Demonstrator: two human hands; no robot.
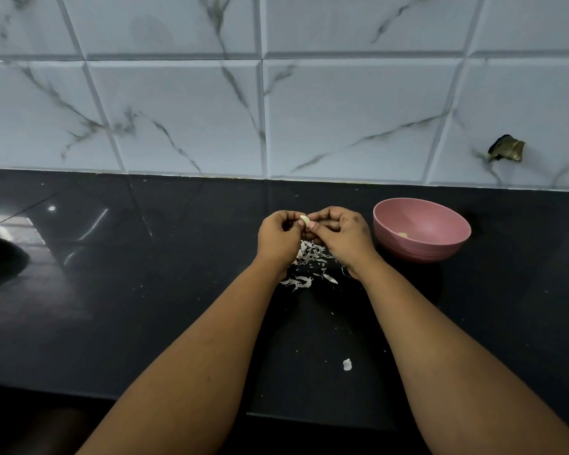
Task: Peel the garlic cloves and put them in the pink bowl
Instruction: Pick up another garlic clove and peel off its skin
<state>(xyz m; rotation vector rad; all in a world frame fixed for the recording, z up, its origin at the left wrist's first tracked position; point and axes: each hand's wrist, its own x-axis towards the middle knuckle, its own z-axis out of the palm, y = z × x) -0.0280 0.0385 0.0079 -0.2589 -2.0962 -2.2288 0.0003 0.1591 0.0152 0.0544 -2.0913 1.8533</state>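
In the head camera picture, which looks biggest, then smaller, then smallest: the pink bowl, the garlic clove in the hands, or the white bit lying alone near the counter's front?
1. pink bowl
2 and 3. garlic clove and lone white bit: look alike, and the bit is nearer the camera, so unsure.

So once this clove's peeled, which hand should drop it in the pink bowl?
Probably the right hand: it pinches the garlic clove together with the left hand, and the pink bowl sits just beside it on the right, so no crossing over.

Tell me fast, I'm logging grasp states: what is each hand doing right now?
Left hand: fingers curled, pinching the garlic clove.
Right hand: fingers curled, pinching the same garlic clove from the other side.
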